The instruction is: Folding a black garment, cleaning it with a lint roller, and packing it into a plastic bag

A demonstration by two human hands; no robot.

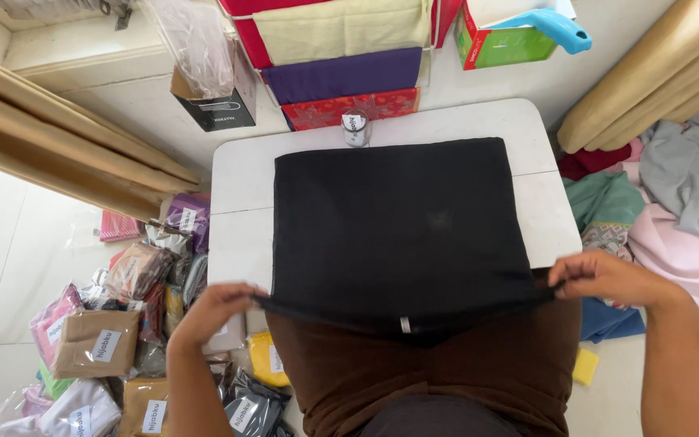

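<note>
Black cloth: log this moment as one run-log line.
left hand: grips near-left corner of black cloth | right hand: grips near-right corner | cloth: spread flat on white table, near edge lifted

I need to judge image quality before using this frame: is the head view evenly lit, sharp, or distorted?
Head view: soft, even daylight, no glare; the black cloth shows almost no weave detail; left hand and right hand look sharp; the white table edges bow slightly, a sign of wide-angle distortion.
</note>
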